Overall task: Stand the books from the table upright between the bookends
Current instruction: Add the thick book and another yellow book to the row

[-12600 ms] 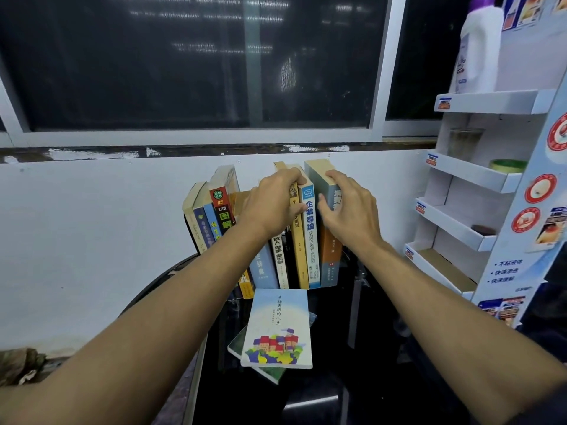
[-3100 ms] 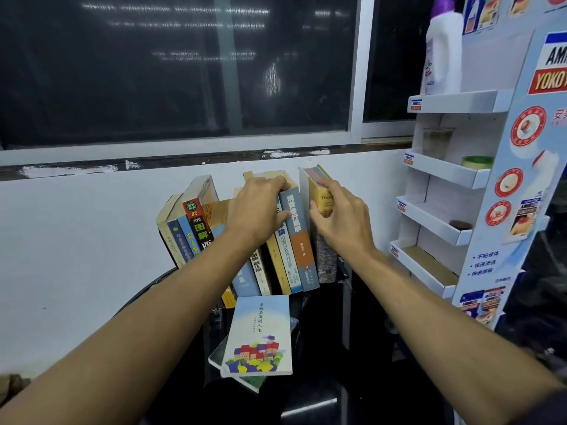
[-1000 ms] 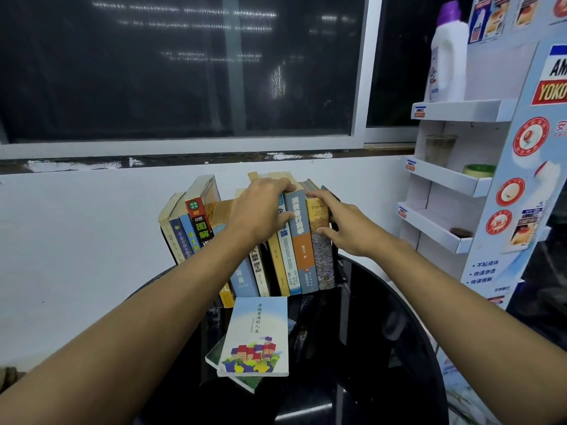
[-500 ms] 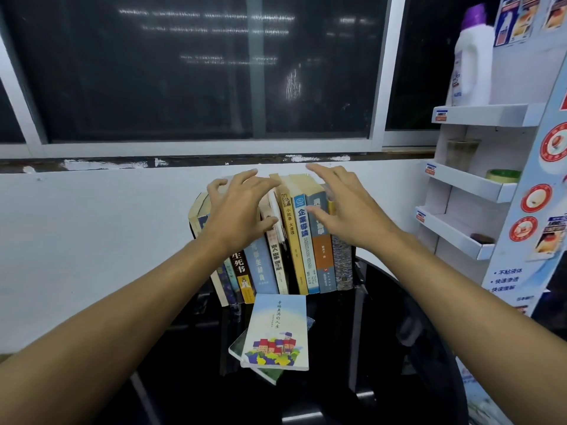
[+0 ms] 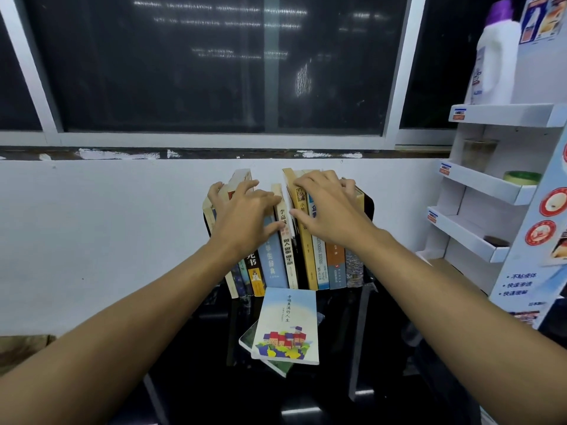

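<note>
- Left hand [image 5: 245,216]: fingers splayed, draped over the tops of the row of upright paperback books [image 5: 273,262], left part.
- Right hand [image 5: 329,211]: splayed too, pressing the right spines beside the black bookend [image 5: 369,207].
- Pale-blue paperback with painted houses [image 5: 288,326] lies flat on the glossy black table [image 5: 352,378].

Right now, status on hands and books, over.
Left hand and right hand open, fingers spread across the upright row tops. Two books flat on the table: houses-cover book atop green book. Nothing in the way.

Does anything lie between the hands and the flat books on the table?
Nothing visible. The left hand and right hand rest on the upright row; the houses book lies uncovered before it, partly covering the green book.
</note>
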